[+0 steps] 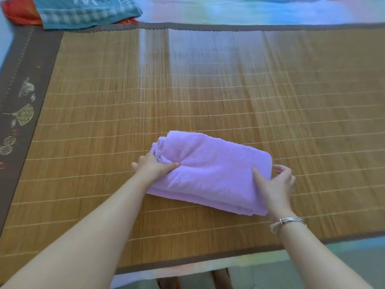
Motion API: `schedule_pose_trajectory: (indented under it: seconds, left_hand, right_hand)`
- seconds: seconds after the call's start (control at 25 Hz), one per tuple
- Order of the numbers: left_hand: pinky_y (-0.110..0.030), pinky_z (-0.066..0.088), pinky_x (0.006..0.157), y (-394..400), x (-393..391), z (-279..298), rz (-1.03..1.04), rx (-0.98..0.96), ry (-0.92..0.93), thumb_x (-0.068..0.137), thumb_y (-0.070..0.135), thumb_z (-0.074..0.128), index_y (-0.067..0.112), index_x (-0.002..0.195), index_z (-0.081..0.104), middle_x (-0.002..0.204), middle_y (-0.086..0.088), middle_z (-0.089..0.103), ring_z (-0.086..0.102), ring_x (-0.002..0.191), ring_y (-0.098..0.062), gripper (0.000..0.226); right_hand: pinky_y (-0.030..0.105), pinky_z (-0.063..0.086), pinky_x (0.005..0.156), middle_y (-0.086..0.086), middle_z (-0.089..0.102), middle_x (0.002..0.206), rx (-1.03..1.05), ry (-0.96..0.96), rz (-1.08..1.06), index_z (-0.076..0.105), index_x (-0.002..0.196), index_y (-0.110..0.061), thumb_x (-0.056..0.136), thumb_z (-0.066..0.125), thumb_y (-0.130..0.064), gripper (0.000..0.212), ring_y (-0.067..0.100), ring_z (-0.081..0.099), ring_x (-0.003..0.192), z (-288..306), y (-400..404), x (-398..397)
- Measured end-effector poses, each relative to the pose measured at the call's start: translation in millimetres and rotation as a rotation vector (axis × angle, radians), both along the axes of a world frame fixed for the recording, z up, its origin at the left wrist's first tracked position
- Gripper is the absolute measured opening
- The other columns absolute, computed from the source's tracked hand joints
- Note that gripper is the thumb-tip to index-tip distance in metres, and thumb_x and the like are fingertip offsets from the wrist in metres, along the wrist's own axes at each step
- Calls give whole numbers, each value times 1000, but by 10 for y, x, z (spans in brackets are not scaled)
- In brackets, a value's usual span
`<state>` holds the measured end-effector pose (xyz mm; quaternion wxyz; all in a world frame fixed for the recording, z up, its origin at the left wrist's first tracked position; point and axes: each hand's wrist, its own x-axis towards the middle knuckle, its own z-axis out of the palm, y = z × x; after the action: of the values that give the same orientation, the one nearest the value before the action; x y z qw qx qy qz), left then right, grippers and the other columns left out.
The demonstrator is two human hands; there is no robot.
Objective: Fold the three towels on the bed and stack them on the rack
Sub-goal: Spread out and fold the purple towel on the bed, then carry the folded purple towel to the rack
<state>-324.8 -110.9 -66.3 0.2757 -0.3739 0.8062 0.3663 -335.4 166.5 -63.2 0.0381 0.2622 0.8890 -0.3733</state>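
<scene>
A folded purple towel (212, 170) lies on the bamboo mat (187, 90) near the mat's front edge. My left hand (153, 166) grips the towel's left end, thumb pressed into the top and fingers tucked under the layers. My right hand (275, 184) holds the right end, thumb on top and fingers curled round the folded edge. A blue checked towel (83, 11) lies bunched at the far left corner, on top of a red-orange cloth (18, 13).
The mat covers the bed and has a brown border (23, 101) with printed figures on the left. A pale sheet (250, 9) shows beyond the mat's far edge. The bed's front edge runs below my forearms. No rack is in view.
</scene>
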Motion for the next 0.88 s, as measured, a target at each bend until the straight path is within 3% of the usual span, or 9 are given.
schedule_pose_trajectory:
  seconds: [0.08, 0.16, 0.24, 0.36, 0.56, 0.72, 0.88]
  left_hand:
    - [-37, 34, 102, -10, 63, -86, 117, 34, -49, 65, 62, 76, 19, 118, 49, 134, -4, 35, 34, 130, -29, 73]
    - [-37, 42, 102, -71, 133, -174, 242, 263, -24, 61, 57, 82, 14, 121, 54, 134, -2, 48, 52, 120, -26, 79]
    - [-38, 51, 91, -57, 226, -97, 285, 370, 54, 74, 38, 79, 14, 117, 61, 114, -5, 67, 65, 101, -23, 52]
    - [-31, 52, 71, 13, 440, 336, 326, 358, 177, 80, 28, 75, 13, 108, 61, 100, -3, 69, 66, 88, -19, 35]
    - [-24, 44, 64, -237, 1140, 1754, 436, 164, 442, 81, 32, 74, 12, 96, 57, 91, 2, 63, 61, 84, -13, 30]
    - [-30, 42, 69, -593, 2055, 3129, 607, -138, 718, 76, 39, 77, 10, 91, 57, 91, 1, 61, 59, 88, -19, 38]
    - [-27, 38, 62, -934, 3268, 4154, 824, -419, 802, 82, 40, 72, 9, 93, 55, 85, 0, 55, 53, 81, -20, 38]
  right_hand:
    - [36, 45, 91, 3, 49, 129, -333, -296, -77, 38, 133, -12, 69, 79, -49, 84, 22, 53, 116, -171, 239, 40]
    - [40, 54, 85, 4, 63, 122, -660, -460, -53, 46, 131, -12, 56, 83, -62, 98, 23, 66, 104, -299, 378, 51]
    - [47, 56, 86, 5, 69, 115, -735, -503, -16, 52, 127, -12, 48, 87, -62, 99, 26, 69, 99, -303, 444, 43]
    - [51, 56, 85, 10, 72, 108, -731, -490, 76, 57, 119, -5, 51, 88, -52, 88, 29, 70, 95, -9, 407, 56]
    - [50, 57, 82, 12, 72, 104, -744, -484, 374, 58, 114, -2, 67, 83, -44, 67, 29, 71, 92, 1080, -162, 8]
    - [45, 56, 85, 11, 73, 102, -813, -454, 694, 61, 114, -3, 58, 84, -49, 76, 25, 71, 93, 2262, -1093, 135]
    - [36, 55, 81, 8, 72, 105, -933, -472, 1037, 60, 117, -6, 53, 84, -51, 81, 18, 71, 94, 3255, -2166, 664]
